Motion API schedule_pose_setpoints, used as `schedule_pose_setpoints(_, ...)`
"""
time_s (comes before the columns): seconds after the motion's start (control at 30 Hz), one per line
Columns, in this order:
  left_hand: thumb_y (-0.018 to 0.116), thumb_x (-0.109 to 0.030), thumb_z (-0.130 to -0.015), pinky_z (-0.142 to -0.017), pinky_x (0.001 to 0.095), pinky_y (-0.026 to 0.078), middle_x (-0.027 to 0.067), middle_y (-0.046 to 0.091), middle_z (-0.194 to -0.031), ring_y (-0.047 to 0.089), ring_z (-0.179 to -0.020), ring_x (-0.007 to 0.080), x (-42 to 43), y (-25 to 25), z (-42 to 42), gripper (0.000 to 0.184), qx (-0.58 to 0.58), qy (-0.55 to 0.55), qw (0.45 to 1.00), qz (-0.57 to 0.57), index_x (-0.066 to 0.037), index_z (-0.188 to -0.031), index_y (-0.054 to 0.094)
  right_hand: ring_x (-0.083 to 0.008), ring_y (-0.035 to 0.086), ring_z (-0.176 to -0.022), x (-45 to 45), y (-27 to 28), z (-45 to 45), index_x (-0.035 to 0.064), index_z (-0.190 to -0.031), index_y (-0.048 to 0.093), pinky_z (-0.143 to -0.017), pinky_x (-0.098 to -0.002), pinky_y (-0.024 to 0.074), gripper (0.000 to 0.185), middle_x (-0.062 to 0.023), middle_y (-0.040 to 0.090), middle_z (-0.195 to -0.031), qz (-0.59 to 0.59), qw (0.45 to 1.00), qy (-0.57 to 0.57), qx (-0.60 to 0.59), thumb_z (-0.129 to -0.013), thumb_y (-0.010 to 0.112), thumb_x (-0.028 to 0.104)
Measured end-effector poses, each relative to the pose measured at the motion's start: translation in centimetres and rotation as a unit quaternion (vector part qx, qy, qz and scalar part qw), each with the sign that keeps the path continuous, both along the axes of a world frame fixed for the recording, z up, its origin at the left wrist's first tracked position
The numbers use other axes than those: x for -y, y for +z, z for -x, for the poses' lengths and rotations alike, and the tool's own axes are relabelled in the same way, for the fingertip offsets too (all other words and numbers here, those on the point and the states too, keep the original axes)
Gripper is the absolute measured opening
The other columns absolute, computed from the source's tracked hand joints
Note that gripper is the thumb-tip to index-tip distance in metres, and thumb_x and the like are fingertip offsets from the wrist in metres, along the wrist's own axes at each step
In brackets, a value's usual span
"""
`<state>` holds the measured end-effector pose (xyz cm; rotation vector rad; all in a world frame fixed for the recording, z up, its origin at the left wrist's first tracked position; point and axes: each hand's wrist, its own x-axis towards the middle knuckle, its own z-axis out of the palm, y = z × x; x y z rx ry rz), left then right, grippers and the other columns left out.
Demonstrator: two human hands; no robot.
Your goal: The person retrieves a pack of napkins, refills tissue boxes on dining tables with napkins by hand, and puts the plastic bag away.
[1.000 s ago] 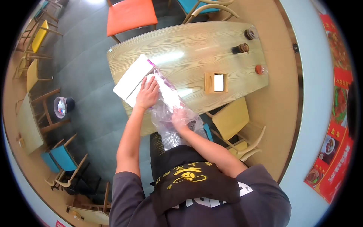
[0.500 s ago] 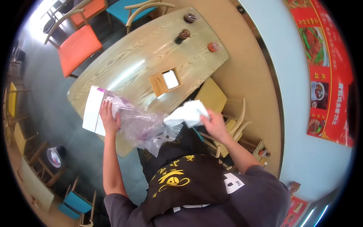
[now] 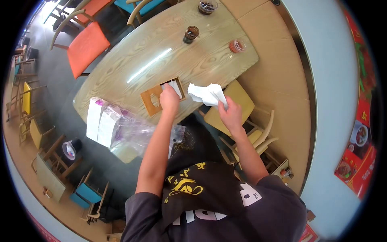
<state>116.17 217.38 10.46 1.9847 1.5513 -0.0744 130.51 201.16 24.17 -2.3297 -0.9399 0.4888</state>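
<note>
My left hand (image 3: 169, 100) reaches into a wooden napkin box (image 3: 183, 89) set in the table, fingers closed at the white paper napkins (image 3: 174, 86) inside; the fingertips are partly hidden. The box's wooden lid (image 3: 148, 101), with a cut-out in it, lies to the left of the opening. In my right hand (image 3: 231, 115) is a folded bunch of white napkins (image 3: 207, 93), held by one end just right of the box. A clear plastic bag (image 3: 135, 126) lies open at the table's near left, with white napkin stacks (image 3: 109, 128) at its mouth.
On the wooden table (image 3: 133, 60) stand a dark jar (image 3: 207, 7), a dark sauce bottle (image 3: 190, 35) and a cup of red stuff (image 3: 237, 46). A yellow chair (image 3: 229, 107) is by the right edge, an orange chair (image 3: 88, 49) at the far left.
My left hand has left the bag and stacks and moved right to the napkin box. My right hand has lifted its napkins up beside the box. The view has shifted.
</note>
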Motion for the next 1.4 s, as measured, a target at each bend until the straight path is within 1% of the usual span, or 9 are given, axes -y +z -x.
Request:
schedule_pose_setpoints(0.23,0.057,-0.013,-0.085,-0.072,0.0483,0.055,0.0211,0.069,-0.086,0.068,-0.081,0.0403,-0.4,-2.0,-0.8,0.011,-0.081,0.025,0.996,0.007,-0.003,-0.089,0.058,-0.037,0.066,-0.073,-1.3,-2.4,-4.1,0.0056,-0.102,0.065,-0.063,-0.0405,0.0521,0.022,-0.0195,0.067,-0.08,-0.025,0.999,0.007,-0.044,-0.085,0.063,0.019)
schedule_pose_setpoints(0.43,0.064,-0.02,-0.083,-0.067,0.0459,0.05,0.0128,0.068,-0.075,0.064,-0.071,0.0354,0.4,1.4,3.0,0.014,0.057,0.08,0.991,-0.088,-0.006,-0.082,0.061,-0.031,0.068,-0.071,-4.3,-3.8,-3.3,0.0016,-0.103,0.066,-0.064,-0.0371,0.0511,0.022,-0.0187,0.068,-0.082,0.023,0.994,0.102,-0.02,-0.088,0.061,0.018)
schedule_pose_setpoints(0.6,0.064,-0.016,-0.082,-0.064,0.0452,0.05,0.013,0.067,-0.072,0.065,-0.07,0.0347,0.2,2.1,5.9,0.012,0.098,0.171,0.98,-0.014,-0.005,-0.084,0.061,-0.0411,0.063,-0.075,-6.6,-7.4,-0.7,-0.0022,-0.091,0.063,-0.065,-0.0435,0.0488,0.027,-0.0225,0.065,-0.077,-0.056,0.953,0.06,-0.291,-0.085,0.061,0.024)
schedule_pose_setpoints(0.8,0.062,-0.012,-0.083,-0.065,0.047,0.05,0.0156,0.067,-0.073,0.066,-0.072,0.0361,0.1,2.2,6.7,0.024,0.107,0.154,0.982,-0.012,-0.007,-0.106,0.057,-0.0419,0.062,-0.084,-8.3,-11.7,0.6,-0.0011,-0.091,0.064,-0.073,-0.049,0.0486,0.031,-0.0222,0.065,-0.087,0.112,0.989,0.082,-0.059,-0.084,0.056,0.028)
schedule_pose_setpoints(1.03,0.056,-0.008,-0.084,-0.069,0.0495,0.051,0.022,0.068,-0.085,0.065,-0.077,0.0399,-0.5,3.5,6.6,0.052,0.081,0.024,0.996,-0.032,-0.008,-0.135,0.047,-0.0415,0.061,-0.085,-8.1,-10.1,0.3,0.0019,-0.095,0.065,-0.075,-0.0485,0.0492,0.031,-0.0218,0.065,-0.092,0.141,0.98,0.143,0.003,-0.083,0.055,0.028)
schedule_pose_setpoints(1.13,0.055,-0.007,-0.083,-0.071,0.0496,0.051,0.0227,0.068,-0.089,0.065,-0.08,0.0405,-0.6,3.4,6.6,0.052,0.064,0.056,0.996,-0.009,-0.006,-0.134,0.047,-0.0401,0.062,-0.085,-8.0,-8.9,-0.6,0.0027,-0.096,0.066,-0.075,-0.0472,0.0496,0.031,-0.0206,0.065,-0.093,0.109,0.978,0.166,-0.063,-0.082,0.056,0.029)
schedule_pose_setpoints(1.2,0.055,-0.006,-0.083,-0.071,0.0497,0.051,0.0227,0.068,-0.089,0.065,-0.08,0.0407,-0.6,3.4,6.6,0.052,0.063,0.064,0.996,-0.002,-0.005,-0.134,0.047,-0.0386,0.063,-0.087,-7.5,-9.4,-1.2,0.0039,-0.096,0.067,-0.075,-0.0465,0.0495,0.031,-0.0189,0.066,-0.094,0.056,0.938,0.136,-0.315,-0.082,0.057,0.03)
schedule_pose_setpoints(1.33,0.054,-0.004,-0.082,-0.072,0.0502,0.051,0.0233,0.067,-0.091,0.065,-0.082,0.0419,-0.5,3.0,6.4,0.051,0.079,0.074,0.994,-0.015,-0.004,-0.132,0.047,-0.0383,0.062,-0.086,-7.9,-9.5,-0.6,0.0039,-0.096,0.068,-0.075,-0.0457,0.0494,0.031,-0.0181,0.066,-0.096,0.071,0.966,0.094,-0.23,-0.082,0.058,0.03)
schedule_pose_setpoints(1.4,0.054,-0.004,-0.082,-0.072,0.0502,0.051,0.0236,0.067,-0.094,0.065,-0.083,0.0423,-0.5,2.9,6.2,0.05,0.071,0.07,0.995,-0.019,-0.004,-0.132,0.046,-0.0374,0.063,-0.084,-8.3,-10.6,0.1,0.0014,-0.095,0.068,-0.074,-0.0432,0.0501,0.032,-0.0182,0.067,-0.092,0.086,0.987,0.129,-0.039,-0.084,0.058,0.03)
